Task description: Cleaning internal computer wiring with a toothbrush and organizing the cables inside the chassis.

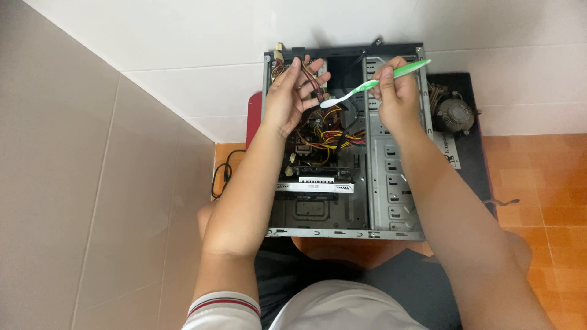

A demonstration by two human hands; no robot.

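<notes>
Toothbrush in right hand, bristles beside left hand with cable

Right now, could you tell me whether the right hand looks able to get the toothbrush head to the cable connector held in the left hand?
Probably yes: the toothbrush bristles nearly meet the connector, nothing between.

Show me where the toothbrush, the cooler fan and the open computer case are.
toothbrush (373, 84), head view, middle of its green and white handle.
cooler fan (455, 115), head view, its round centre.
computer case (391, 201), head view, grey drive bay wall.
</notes>
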